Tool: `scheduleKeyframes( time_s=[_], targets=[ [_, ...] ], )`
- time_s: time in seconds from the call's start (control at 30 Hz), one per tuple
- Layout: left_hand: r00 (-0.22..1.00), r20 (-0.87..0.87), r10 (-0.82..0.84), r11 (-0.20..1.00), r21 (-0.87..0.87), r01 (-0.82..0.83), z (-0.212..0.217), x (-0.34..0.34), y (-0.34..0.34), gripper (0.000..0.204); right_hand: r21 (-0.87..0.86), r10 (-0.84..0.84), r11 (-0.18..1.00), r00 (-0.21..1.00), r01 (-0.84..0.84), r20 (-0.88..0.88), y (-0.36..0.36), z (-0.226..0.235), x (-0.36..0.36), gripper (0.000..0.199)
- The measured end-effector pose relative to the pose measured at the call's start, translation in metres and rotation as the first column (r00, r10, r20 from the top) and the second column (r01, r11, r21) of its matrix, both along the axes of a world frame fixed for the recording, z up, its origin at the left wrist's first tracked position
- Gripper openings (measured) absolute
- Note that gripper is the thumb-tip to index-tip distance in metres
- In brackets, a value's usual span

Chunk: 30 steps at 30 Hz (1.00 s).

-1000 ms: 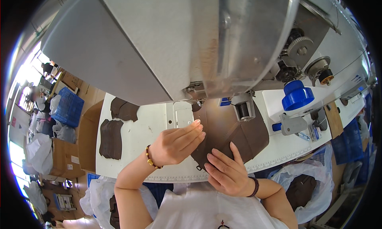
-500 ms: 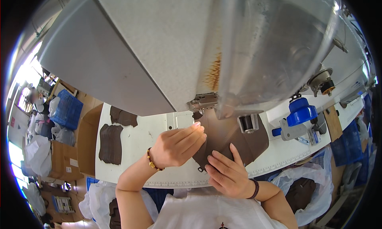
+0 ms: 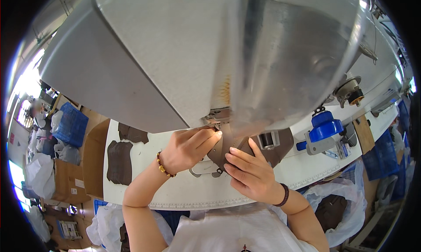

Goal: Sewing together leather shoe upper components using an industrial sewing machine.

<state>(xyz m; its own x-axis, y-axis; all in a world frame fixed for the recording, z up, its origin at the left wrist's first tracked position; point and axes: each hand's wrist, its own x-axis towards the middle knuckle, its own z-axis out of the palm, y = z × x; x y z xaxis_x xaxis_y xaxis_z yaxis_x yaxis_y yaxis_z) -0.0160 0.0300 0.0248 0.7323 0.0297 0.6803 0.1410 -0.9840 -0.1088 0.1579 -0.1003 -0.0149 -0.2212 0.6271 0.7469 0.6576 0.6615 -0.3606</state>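
Note:
A brown leather-like panel (image 3: pixel 282 152) lies on the white worktable under the head of a large sewing machine (image 3: pixel 153 46). Right below the machine's presser area (image 3: pixel 218 115), my left hand (image 3: pixel 186 149) has its fingers pressed together in a pinch. A bit of brown material shows at those fingertips, but what exactly they hold is hidden. My right hand (image 3: pixel 253 172) rests on the near part of the panel, fingers stretched out flat. Between the hands, a narrow brown strip (image 3: pixel 226 144) runs toward the presser area.
Stacked brown pieces (image 3: pixel 119 162) lie at the table's left, with another small pile (image 3: pixel 132 133) behind them. A blue clamp-like part (image 3: pixel 325 126) and a black thread bobbin (image 3: pixel 266 140) are right. Plastic bags (image 3: pixel 107 225) hang below the table edge; a cardboard box (image 3: pixel 96 160) stands left.
My left hand has moved slightly away from me, up to the presser area. The panel has shifted a little away and turned slightly; my right hand stays on it.

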Motion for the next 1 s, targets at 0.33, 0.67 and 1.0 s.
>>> scheduleKeyframes(
  time_s=[0.33,0.67,1.0],
  targets=[
    [0.985,0.036,0.171,0.976,-0.146,-0.164,-0.008,-0.004,-0.021,0.040,-0.006,0.073,0.997,0.995,-0.073,0.067,0.007,0.009,0.012,0.038],
    [0.958,0.187,0.218,0.935,-0.320,-0.151,-0.025,-0.006,-0.026,0.050,0.344,-0.431,0.652,0.704,0.676,-0.565,-0.040,0.004,0.125,0.041],
    [0.948,0.226,0.226,0.941,-0.301,-0.152,-0.040,0.013,-0.019,0.061,-0.116,-0.139,0.922,0.038,0.368,-0.990,-0.077,0.074,0.449,0.057]
  ],
)
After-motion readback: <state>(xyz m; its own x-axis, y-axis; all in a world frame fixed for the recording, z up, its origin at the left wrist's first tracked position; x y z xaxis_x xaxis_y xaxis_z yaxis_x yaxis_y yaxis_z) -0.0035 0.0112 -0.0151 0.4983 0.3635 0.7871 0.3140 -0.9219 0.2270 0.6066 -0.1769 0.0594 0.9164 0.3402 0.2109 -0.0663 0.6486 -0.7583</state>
